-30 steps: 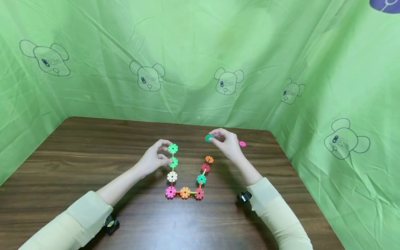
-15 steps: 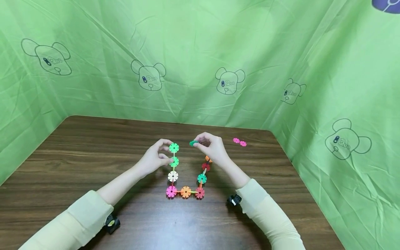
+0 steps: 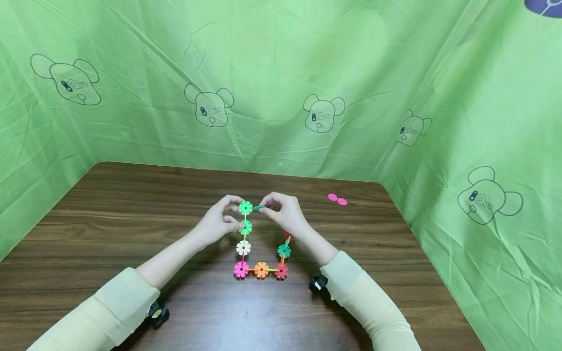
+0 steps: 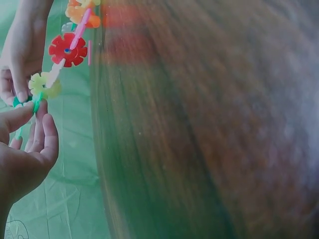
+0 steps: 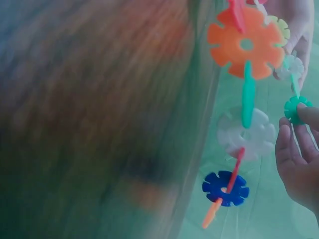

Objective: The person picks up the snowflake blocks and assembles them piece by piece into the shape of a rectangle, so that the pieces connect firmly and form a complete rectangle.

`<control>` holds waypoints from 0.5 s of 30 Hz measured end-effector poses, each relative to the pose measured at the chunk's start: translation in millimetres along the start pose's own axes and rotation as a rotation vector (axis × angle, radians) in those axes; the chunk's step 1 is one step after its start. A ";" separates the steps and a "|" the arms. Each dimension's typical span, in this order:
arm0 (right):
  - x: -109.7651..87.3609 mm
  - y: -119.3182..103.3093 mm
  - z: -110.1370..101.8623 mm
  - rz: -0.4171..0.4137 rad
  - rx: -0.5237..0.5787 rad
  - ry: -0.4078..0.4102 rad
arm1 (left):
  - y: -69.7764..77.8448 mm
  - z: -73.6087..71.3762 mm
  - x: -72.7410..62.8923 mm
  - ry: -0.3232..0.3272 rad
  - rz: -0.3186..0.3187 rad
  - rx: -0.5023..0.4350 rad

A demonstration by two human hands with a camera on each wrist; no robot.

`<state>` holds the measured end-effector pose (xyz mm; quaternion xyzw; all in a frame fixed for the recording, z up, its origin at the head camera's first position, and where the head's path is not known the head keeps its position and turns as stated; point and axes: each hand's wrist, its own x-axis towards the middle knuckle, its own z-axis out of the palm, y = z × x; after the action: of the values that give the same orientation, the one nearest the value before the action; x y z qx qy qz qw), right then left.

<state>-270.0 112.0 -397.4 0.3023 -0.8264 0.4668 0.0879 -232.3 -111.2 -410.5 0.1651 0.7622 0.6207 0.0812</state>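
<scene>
A U-shaped chain of notched plastic snowflake discs stands over the table, with a pink disc [image 3: 241, 269], an orange disc [image 3: 261, 269] and a red disc [image 3: 281, 271] along its near side. My left hand [image 3: 215, 222] holds the chain's left arm, fingers at the top light-green disc [image 3: 246, 207] and thumb at the green disc [image 3: 246, 227] below. Between right thumb and fingers, my right hand [image 3: 285, 213] pinches a dark-green disc [image 3: 258, 207], turned edge-on beside the top light-green disc; whether they touch I cannot tell. My right hand hides the chain's right end.
Two pink discs [image 3: 337, 199] lie on the brown wooden table [image 3: 131, 219] at the back right. A green cloth [image 3: 268, 136] with bear drawings hangs behind and at both sides. In the right wrist view, a blue disc [image 5: 226, 188] hangs at the chain's end.
My right hand has moved left with the dark-green disc, up to the top light-green disc, and the disc has turned edge-on. My left hand has kept its hold on the chain.
</scene>
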 end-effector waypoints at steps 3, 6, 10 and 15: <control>1.0 0.6 3.4 -0.008 -0.011 -0.001 | -0.1 0.3 -0.1 -0.008 0.004 -0.006; 1.2 -1.0 5.2 -0.023 -0.022 0.003 | 0.8 0.9 -0.3 0.000 0.009 -0.011; 0.5 -3.9 5.6 -0.034 -0.038 0.007 | 0.1 0.8 0.6 0.044 0.038 -0.015; 0.1 -6.4 5.0 -0.053 -0.049 0.020 | 9.9 2.3 -1.3 0.110 0.069 -0.013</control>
<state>-265.7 105.4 -395.5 0.3174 -0.8284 0.4468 0.1159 -228.9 -107.8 -401.4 0.1563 0.7554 0.6360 0.0186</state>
